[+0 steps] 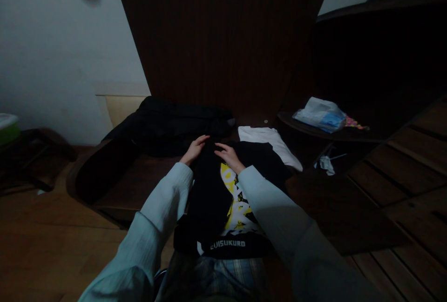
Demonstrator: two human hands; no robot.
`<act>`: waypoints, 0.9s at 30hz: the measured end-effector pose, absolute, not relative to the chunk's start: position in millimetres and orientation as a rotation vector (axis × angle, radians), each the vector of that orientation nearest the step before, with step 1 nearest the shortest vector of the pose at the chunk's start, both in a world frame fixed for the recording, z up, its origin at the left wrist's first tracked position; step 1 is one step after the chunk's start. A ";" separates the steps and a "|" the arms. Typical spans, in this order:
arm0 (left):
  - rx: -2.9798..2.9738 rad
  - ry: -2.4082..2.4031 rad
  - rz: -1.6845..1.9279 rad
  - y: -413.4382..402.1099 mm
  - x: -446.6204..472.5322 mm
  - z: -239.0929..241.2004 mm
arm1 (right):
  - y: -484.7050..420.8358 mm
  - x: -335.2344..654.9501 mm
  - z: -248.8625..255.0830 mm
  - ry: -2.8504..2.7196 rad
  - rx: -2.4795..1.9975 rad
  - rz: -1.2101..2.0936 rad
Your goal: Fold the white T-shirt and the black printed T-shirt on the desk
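A black T-shirt (209, 190) with a yellow and white print and white lettering lies spread over a dark wooden bench, its near end by my lap. My left hand (193, 150) is at the shirt's far left edge, fingers stretched forward. Just right of it, my right hand (228, 156) rests over the upper part of the shirt, above the print, with its fingers extended. Neither hand shows a grip on the cloth. Behind the shirt to the right lies a white folded garment (275, 141), partly covered by the black one.
A dark heap of clothing (174, 118) lies along the back of the bench (129, 185). On a curved shelf (303, 127) to the right sits a plastic-wrapped pack (321, 113). Wooden slats (415, 167) lie at far right. A stool (38, 148) with a green tub (9, 130) stands left.
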State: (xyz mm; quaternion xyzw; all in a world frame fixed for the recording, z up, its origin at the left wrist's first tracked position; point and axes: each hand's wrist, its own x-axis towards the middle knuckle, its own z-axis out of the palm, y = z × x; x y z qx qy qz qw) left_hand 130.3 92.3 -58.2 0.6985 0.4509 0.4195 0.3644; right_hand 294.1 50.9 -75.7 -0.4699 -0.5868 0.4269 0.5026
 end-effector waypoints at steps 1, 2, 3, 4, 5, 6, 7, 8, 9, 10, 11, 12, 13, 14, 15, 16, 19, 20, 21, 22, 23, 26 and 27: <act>1.772 1.151 1.058 91.4 130.4 -59.2 | 51.2 294.2 -76.2 -1.423 -1.134 1.030; 1.750 1.132 1.038 89.7 130.2 -60.1 | 51.3 294.2 -76.6 -1.428 -1.135 1.027; 1.738 1.107 1.019 87.6 129.8 -60.9 | 51.2 294.3 -76.7 -1.433 -1.137 1.025; 1.738 1.083 1.008 85.4 129.1 -61.5 | 50.9 294.4 -76.7 -1.442 -1.140 1.024; 1.754 1.064 1.006 83.4 128.2 -62.0 | 50.5 294.6 -76.6 -1.451 -1.142 1.024; 1.787 1.054 1.008 81.7 127.2 -62.3 | 50.1 294.9 -76.5 -1.460 -1.144 1.025; 1.832 1.052 1.013 80.5 126.1 -62.5 | 49.6 295.1 -76.4 -1.466 -1.147 1.026; 1.883 1.054 1.018 79.7 124.9 -62.6 | 49.2 295.3 -76.3 -1.472 -1.152 1.026; 1.935 1.056 1.019 79.2 123.7 -62.9 | 49.0 295.5 -76.4 -1.479 -1.157 1.025; 1.982 1.058 1.021 78.8 122.6 -63.2 | 49.0 295.5 -76.6 -1.489 -1.162 1.021; 2.024 1.059 1.020 78.4 121.6 -63.6 | 49.1 295.5 -77.1 -1.502 -1.168 1.008; 2.059 1.060 1.019 77.6 120.8 -64.2 | 49.5 295.4 -77.6 -1.519 -1.177 0.985; 2.089 1.066 1.023 76.5 120.1 -64.9 | 50.0 295.2 -78.4 -1.538 -1.187 0.950; 2.114 1.079 1.029 74.7 119.5 -65.8 | 50.6 295.1 -79.2 -1.558 -1.197 0.908; 2.136 1.100 1.038 72.3 119.0 -66.8 | 51.3 294.9 -80.1 -1.576 -1.205 0.863; 2.158 1.125 1.050 69.3 118.3 -68.0 | 52.0 294.9 -81.0 -1.593 -1.210 0.823; 2.230 1.181 1.062 58.2 114.7 -71.5 | 54.1 295.0 -83.8 -1.637 -1.206 0.758; 2.254 1.183 1.052 54.7 113.0 -72.5 | 55.0 295.1 -84.6 -1.650 -1.203 0.747; 2.269 1.181 1.040 51.7 111.1 -73.2 | 55.9 295.2 -85.4 -1.664 -1.203 0.737; 2.272 1.181 1.029 49.5 109.3 -73.8 | 56.9 295.2 -86.1 -1.679 -1.204 0.729; 2.263 1.185 1.023 48.1 107.7 -74.2 | 57.9 295.1 -86.7 -1.691 -1.212 0.720; 2.212 1.191 1.032 48.1 105.5 -74.4 | 59.7 294.4 -87.4 -1.717 -1.241 0.699; 2.201 1.180 1.030 49.0 105.7 -74.4 | 59.6 294.0 -87.1 -1.720 -1.248 0.691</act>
